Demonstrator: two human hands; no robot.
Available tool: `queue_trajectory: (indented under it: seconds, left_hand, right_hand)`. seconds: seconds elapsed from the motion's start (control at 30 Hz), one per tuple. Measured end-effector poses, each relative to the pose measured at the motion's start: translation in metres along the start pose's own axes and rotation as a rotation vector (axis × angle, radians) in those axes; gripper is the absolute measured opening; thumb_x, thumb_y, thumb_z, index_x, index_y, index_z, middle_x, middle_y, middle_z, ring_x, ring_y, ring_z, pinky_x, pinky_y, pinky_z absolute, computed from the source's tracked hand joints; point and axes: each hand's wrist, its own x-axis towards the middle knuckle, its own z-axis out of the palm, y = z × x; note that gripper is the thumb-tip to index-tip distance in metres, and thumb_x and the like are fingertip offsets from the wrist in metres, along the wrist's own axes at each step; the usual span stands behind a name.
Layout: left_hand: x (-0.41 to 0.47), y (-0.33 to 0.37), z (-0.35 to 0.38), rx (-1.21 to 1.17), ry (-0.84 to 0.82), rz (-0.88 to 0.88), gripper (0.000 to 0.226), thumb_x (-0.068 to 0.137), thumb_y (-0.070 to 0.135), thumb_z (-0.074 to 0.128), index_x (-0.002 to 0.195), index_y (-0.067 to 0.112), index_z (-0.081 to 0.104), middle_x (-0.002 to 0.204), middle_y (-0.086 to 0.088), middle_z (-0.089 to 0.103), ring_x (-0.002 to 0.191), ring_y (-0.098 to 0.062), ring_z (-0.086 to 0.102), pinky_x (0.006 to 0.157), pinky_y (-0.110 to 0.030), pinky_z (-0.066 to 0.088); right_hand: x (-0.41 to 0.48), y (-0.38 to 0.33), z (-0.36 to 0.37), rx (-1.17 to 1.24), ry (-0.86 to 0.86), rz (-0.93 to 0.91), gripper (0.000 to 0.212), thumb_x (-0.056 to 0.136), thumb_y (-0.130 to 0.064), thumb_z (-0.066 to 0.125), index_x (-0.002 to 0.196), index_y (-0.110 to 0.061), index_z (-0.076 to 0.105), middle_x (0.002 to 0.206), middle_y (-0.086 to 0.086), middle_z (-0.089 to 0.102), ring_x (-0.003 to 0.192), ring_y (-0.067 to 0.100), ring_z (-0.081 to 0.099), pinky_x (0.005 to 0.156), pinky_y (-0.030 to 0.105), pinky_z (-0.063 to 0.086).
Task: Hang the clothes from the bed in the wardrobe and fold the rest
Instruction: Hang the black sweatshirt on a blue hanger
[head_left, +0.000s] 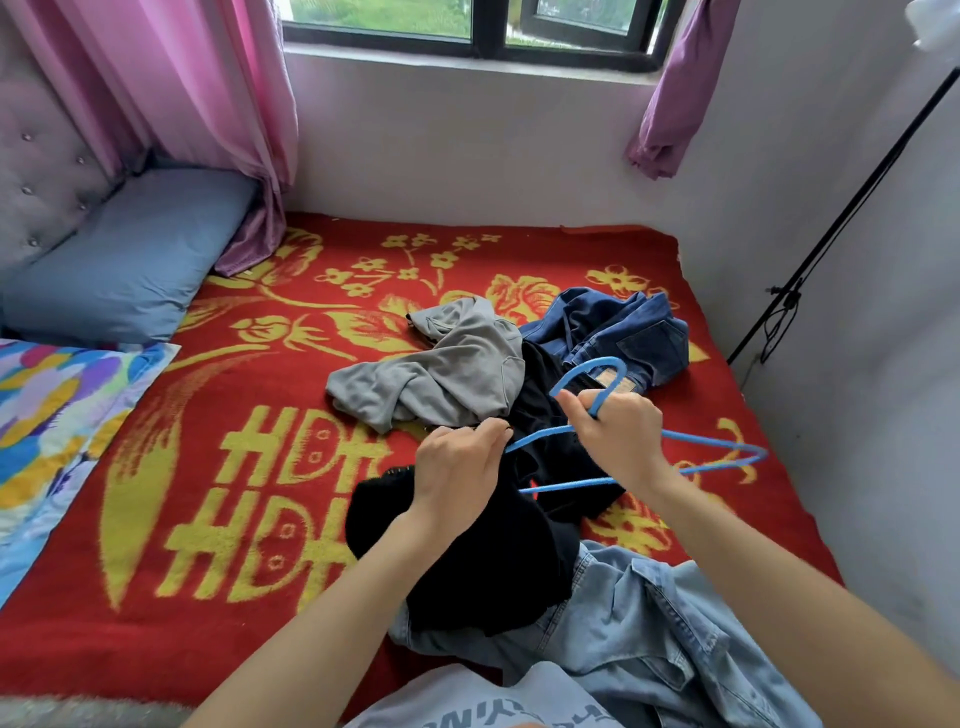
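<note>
Two hands: right (618, 436) grips fuzzy hanger (717, 446) (triangular), left (457, 467) pinches black fabric (493, 561).

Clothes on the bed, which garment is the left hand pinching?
The black garment in the middle of the pile: the left hand pinches its edge. The grey top, dark blue jeans and light blue denim shirt are in neither hand.

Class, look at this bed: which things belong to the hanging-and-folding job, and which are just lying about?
Job:
blue hanger, gripped by the right hand
black garment, pinched by the left hand
grey garment
dark jeans
light denim garment

Lying about:
blue pillow
patterned pillow
pink curtain
</note>
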Motion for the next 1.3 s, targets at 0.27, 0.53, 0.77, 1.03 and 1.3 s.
queue_trajectory:
  seconds: [0.27,0.53,0.77,1.03,1.3]
  left_hand:
    - [0.025,-0.041,-0.035,0.028,-0.279,-0.138,0.052,0.087,0.056,0.044,0.123,0.023,0.06,0.12,0.004,0.063,0.123,-0.016,0.047,0.108,-0.04,0.013]
    - [0.026,-0.116,-0.041,-0.892,-0.83,-0.62,0.072,0.071,0.082,0.043,0.128,0.039,0.053,0.138,0.018,0.048,0.13,-0.002,0.039,0.107,-0.025,0.032]
    - [0.049,-0.118,-0.034,-0.819,-1.012,-0.48,0.059,0.078,0.054,0.065,0.082,-0.005,0.062,0.074,-0.012,0.058,0.068,-0.026,0.052,0.064,-0.025,0.039]
    - [0.049,-0.081,-0.036,-0.205,0.033,-0.123,0.012,0.076,0.011,0.076,0.069,0.008,0.066,0.066,0.002,0.066,0.065,-0.017,0.062,0.066,-0.03,0.049]
    - [0.034,-0.065,-0.031,0.221,0.381,0.096,0.026,0.084,0.035,0.059,0.103,0.018,0.053,0.086,-0.014,0.062,0.089,-0.02,0.044,0.075,-0.04,0.041]
  right_hand:
    - [-0.012,0.036,0.008,0.665,-0.023,0.554,0.054,0.095,-0.021,0.052,0.042,-0.014,0.05,0.032,-0.009,0.036,0.038,0.007,0.035,0.048,0.024,0.031]
    - [-0.015,0.064,0.003,0.887,0.013,0.72,0.055,0.096,-0.02,0.05,0.042,-0.011,0.048,0.032,-0.008,0.036,0.032,0.002,0.035,0.038,0.009,0.029]
    - [-0.011,0.073,-0.006,0.841,0.011,0.702,0.053,0.096,-0.022,0.051,0.045,-0.005,0.05,0.033,-0.008,0.031,0.032,0.002,0.03,0.037,0.011,0.029]
    - [-0.019,0.068,-0.002,0.782,0.085,0.81,0.052,0.095,-0.028,0.052,0.048,-0.007,0.051,0.04,-0.002,0.033,0.038,0.006,0.031,0.045,0.02,0.031]
    - [-0.016,0.053,0.005,0.884,0.196,0.859,0.052,0.096,-0.027,0.05,0.048,-0.008,0.049,0.03,-0.009,0.032,0.031,0.002,0.034,0.047,0.018,0.033]
